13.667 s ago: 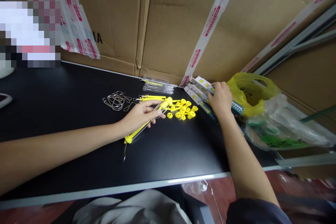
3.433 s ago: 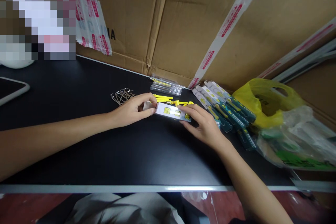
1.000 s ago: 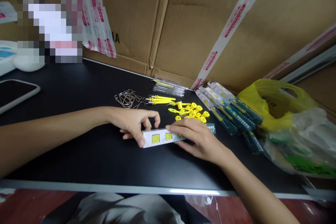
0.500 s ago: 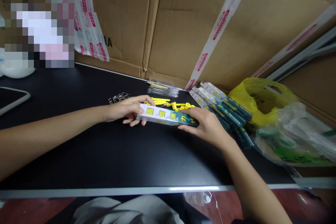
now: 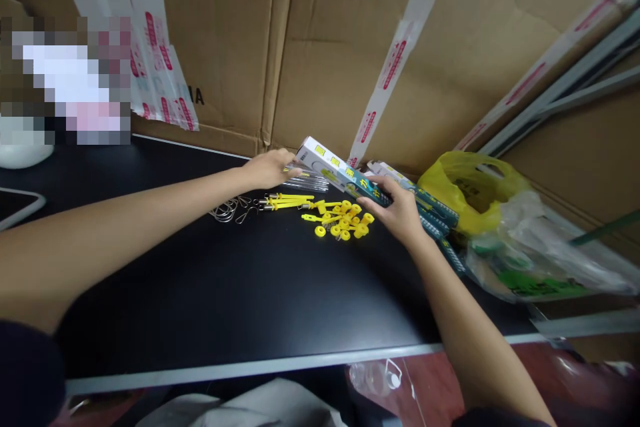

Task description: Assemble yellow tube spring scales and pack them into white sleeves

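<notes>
My right hand (image 5: pixel 395 210) grips the teal end of a white-and-teal printed carton (image 5: pixel 340 170), holding it tilted with its white end up and to the left. My left hand (image 5: pixel 273 168) is off the carton, at the left end of several clear plastic tubes (image 5: pixel 313 182). Its fingers reach forward, apart from the thumb; contact with a tube is unclear. Nearer me lie yellow rods with metal ends (image 5: pixel 287 201), small yellow caps and pieces (image 5: pixel 345 220), and bent metal hooks (image 5: pixel 227 210). More matching cartons (image 5: pixel 435 217) lie beyond my right hand, partly hidden by it.
A yellow plastic bag (image 5: pixel 470 193) and a clear bag with green print (image 5: pixel 540 253) sit on the right. A phone-like object (image 5: pixel 20 207) lies at the left of the black table (image 5: pixel 240 300). Large taped cardboard boxes (image 5: pixel 215 33) wall off the back.
My left hand has let go of the carton and moved up to the clear tubes. In my right hand, the carton has risen and tipped, uncovering the yellow parts. The view has shifted slightly.
</notes>
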{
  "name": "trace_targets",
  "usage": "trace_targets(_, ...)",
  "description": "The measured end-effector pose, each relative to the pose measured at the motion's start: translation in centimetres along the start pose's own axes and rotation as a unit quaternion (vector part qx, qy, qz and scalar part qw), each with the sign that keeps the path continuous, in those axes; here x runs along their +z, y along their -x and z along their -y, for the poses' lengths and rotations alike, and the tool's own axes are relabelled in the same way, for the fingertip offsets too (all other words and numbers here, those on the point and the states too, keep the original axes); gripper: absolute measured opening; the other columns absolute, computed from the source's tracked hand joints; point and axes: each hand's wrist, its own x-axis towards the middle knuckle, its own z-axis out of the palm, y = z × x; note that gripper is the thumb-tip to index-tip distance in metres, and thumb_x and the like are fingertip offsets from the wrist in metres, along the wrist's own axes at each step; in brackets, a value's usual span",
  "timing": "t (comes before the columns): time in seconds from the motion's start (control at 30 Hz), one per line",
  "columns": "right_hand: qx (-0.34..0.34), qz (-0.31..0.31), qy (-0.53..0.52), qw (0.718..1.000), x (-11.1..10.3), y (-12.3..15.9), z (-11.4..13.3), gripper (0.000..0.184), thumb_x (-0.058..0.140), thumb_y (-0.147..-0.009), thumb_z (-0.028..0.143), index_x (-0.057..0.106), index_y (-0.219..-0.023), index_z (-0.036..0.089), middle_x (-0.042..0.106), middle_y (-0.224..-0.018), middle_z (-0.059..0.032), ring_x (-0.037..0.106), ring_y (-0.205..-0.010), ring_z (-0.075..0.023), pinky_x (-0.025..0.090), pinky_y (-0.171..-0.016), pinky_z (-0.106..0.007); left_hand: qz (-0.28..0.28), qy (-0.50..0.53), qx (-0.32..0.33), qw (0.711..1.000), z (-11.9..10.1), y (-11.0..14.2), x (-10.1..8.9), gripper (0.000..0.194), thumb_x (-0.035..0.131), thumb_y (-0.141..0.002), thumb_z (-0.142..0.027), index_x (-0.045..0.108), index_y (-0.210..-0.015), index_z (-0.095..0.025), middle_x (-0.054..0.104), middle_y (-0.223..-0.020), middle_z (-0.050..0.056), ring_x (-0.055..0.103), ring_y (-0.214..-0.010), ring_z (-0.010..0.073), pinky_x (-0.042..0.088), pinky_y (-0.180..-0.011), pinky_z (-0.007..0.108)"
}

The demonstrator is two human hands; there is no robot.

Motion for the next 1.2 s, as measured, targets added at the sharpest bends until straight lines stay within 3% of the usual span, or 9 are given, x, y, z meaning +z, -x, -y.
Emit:
trace_targets(0.13, 0.027, 0.011, 0.042, 0.999, 0.4, -1.8, -0.7, 0.039, 0.065, -0.084, 0.047, 0.063, -0.112, 0.021, 0.072, -0.104, -0.0075, 0.068, -0.091, -0.0259, 0.052, -0.079, -0.038, 0.016, -0.04, 0.005, 0.999, -0.1, -3.5, 3.2, 0.059, 0.043, -0.089, -0.057, 0.058, -0.127, -0.014, 0.06, -0.128, 0.017, 0.052, -0.119, 0.0338, 0.037, -0.102, 0.045)
trace_targets(0.3, 0.023, 0.067, 0.099, 0.993, 2.2, -5.3, -1.4, 0.037, 0.06, -0.088, 0.047, 0.059, -0.117, 0.024, 0.072, -0.106, -0.0074, 0.066, -0.091, -0.0267, 0.048, -0.077, -0.036, 0.028, -0.065, 0.003, 0.998, 0.0, -5.0, 4.1, 0.071, 0.036, -0.087, -0.066, 0.056, -0.131, -0.014, 0.06, -0.13, 0.018, 0.05, -0.122, 0.0354, 0.034, -0.104, 0.047)
trace_targets(0.53, -0.019, 0.073, 0.122, 0.99, 7.3, -9.7, -3.1, 0.033, 0.06, -0.089, 0.039, 0.062, -0.115, 0.018, 0.06, -0.108, -0.0114, 0.057, -0.1, -0.025, 0.045, -0.086, -0.034, 0.043, -0.08, 0.003, 0.996, 0.2, -4.0, 4.2, 0.078, 0.031, -0.086, -0.067, 0.057, -0.131, -0.009, 0.057, -0.13, 0.023, 0.048, -0.123, 0.0369, 0.035, -0.103, 0.048)
trace_targets(0.7, -0.039, 0.091, 0.147, 0.984, 9.6, -11.1, -3.4, 0.033, 0.055, -0.092, 0.039, 0.061, -0.116, 0.017, 0.056, -0.11, -0.0124, 0.052, -0.103, -0.0266, 0.043, -0.091, -0.038, 0.04, -0.072, 0.006, 0.997, 0.5, -2.8, 4.1, 0.076, 0.031, -0.086, -0.066, 0.058, -0.13, -0.01, 0.055, -0.13, 0.022, 0.046, -0.122, 0.0379, 0.036, -0.101, 0.049)
trace_targets(1.0, -0.016, 0.1, 0.187, 0.977, 10.7, -11.2, -3.6, 0.032, 0.053, -0.092, 0.039, 0.057, -0.117, 0.018, 0.056, -0.114, -0.013, 0.049, -0.106, -0.03, 0.041, -0.086, -0.04, 0.016, -0.046, -0.006, 0.999, 0.3, -2.7, 4.1, 0.08, 0.037, -0.083, -0.068, 0.049, -0.136, -0.009, 0.051, -0.136, 0.022, 0.051, -0.119, 0.0367, 0.035, -0.102, 0.045)
trace_targets(1.2, -0.028, 0.11, 0.226, 0.967, 11.1, -10.9, -3.4, 0.032, 0.058, -0.09, 0.037, 0.055, -0.118, 0.019, 0.057, -0.116, -0.0144, 0.047, -0.109, -0.0327, 0.039, -0.087, -0.043, 0.005, -0.043, -0.003, 0.999, 0.2, -2.0, 4.1, 0.078, 0.036, -0.084, -0.07, 0.051, -0.136, -0.014, 0.053, -0.139, 0.018, 0.042, -0.129, 0.0353, 0.028, -0.106, 0.05)
